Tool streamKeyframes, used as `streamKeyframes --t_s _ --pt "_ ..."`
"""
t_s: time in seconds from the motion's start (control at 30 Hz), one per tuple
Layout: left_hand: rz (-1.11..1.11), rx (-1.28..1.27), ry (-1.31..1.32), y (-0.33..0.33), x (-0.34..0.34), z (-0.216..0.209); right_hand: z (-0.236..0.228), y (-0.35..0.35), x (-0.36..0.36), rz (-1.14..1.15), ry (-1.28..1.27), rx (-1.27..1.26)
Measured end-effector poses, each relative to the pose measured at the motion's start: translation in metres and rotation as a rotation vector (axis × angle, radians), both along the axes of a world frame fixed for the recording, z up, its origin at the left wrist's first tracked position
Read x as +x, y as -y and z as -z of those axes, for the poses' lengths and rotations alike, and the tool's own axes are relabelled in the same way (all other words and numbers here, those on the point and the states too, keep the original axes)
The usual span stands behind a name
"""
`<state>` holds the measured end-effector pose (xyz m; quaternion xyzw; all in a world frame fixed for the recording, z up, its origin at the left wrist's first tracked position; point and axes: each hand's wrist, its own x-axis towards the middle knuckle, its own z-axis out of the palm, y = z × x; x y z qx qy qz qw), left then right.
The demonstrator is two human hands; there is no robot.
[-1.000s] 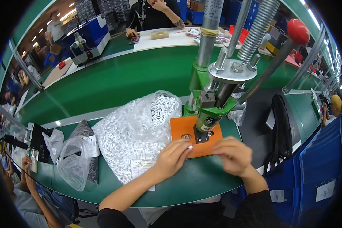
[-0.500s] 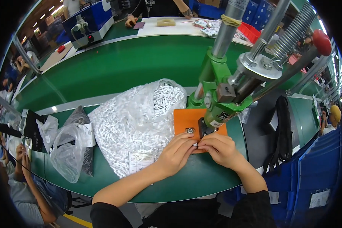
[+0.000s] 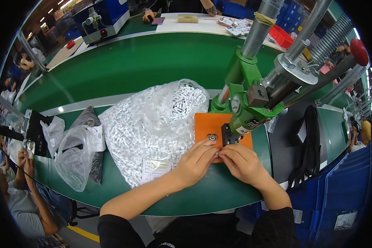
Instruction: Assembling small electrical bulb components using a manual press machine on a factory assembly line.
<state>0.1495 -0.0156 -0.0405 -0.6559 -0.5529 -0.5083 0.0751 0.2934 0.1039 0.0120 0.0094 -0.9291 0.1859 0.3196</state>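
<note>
My left hand [image 3: 195, 163] and my right hand [image 3: 244, 163] meet at the front edge of an orange plate [image 3: 201, 120]. Between their pinched fingertips is a small whitish part [image 3: 217, 153], mostly covered by the fingers. Just beyond them, a black fixture block [image 3: 226, 134] sits on the plate under the head of a green lever press [image 3: 246, 111]. A metal bolt [image 3: 212, 137] stands on the plate near my left fingertips. To the left lies a big clear plastic bag [image 3: 136, 128], its mouth open on many small white and silvery pieces [image 3: 187, 99].
Farther left are a bag of dark small parts [image 3: 96, 168] and a crumpled clear bag [image 3: 73, 165]. The press lever with its red knob [image 3: 359, 52] reaches out right. Blue bins [image 3: 343, 182] stand at the right. Across the green bench [image 3: 124, 62], another person's hand [image 3: 149, 16] rests.
The whole view has shifted a little, so the bench sits slightly higher and farther right. Both hands stay pinched together on the small part, fingers slightly moved.
</note>
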Motion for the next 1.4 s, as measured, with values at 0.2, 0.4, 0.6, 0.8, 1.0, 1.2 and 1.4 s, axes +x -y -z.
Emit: streamKeyframes --t_s 0.2,0.4,0.6,0.8,1.0,1.2,1.4 --pt "-0.007 0.015 -0.030 0.000 0.000 0.001 -0.005 0.002 0.002 0.024 0.033 0.008" --pt "-0.029 0.006 -0.016 0.001 0.002 -0.002 -0.006 0.004 0.002 0.046 0.068 0.011" --pt "-0.027 0.006 -0.076 0.001 0.000 -0.004 -0.001 0.000 0.001 -0.011 0.025 -0.049" --pt "-0.023 0.017 -0.031 0.000 0.001 -0.001 0.008 -0.006 0.002 -0.041 -0.008 -0.187" --pt "-0.020 -0.004 0.126 0.001 0.000 0.002 0.007 -0.004 0.001 -0.067 0.013 -0.099" --pt "-0.023 -0.020 0.202 0.002 0.001 0.001 0.006 0.002 0.000 -0.015 -0.012 0.047" --pt "-0.007 -0.039 0.231 0.002 0.002 0.000 0.010 0.003 0.000 0.051 -0.079 -0.068"
